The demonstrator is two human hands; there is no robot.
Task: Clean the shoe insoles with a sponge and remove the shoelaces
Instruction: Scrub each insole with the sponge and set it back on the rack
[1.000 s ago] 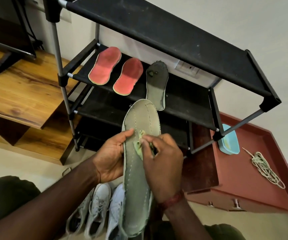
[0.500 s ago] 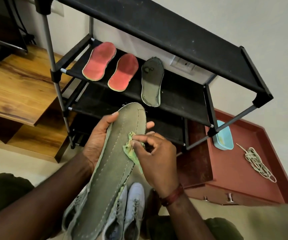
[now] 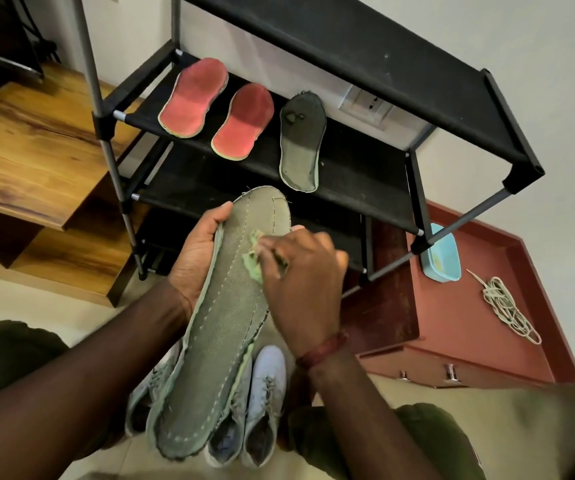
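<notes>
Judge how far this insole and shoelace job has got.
Apparently done: two red insoles and a dark grey insole on the black rack; cream shoelaces coiled on the red cabinet. In hand: left hand holds an olive stitched insole, right hand presses a green sponge on it. Left: pale grey shoes look laced.

No text, brand, number or sign can be read: none on the grey insole (image 3: 223,323) at centre, the shoes (image 3: 266,386) at six o'clock, or the wall socket (image 3: 365,103) at one o'clock.
</notes>
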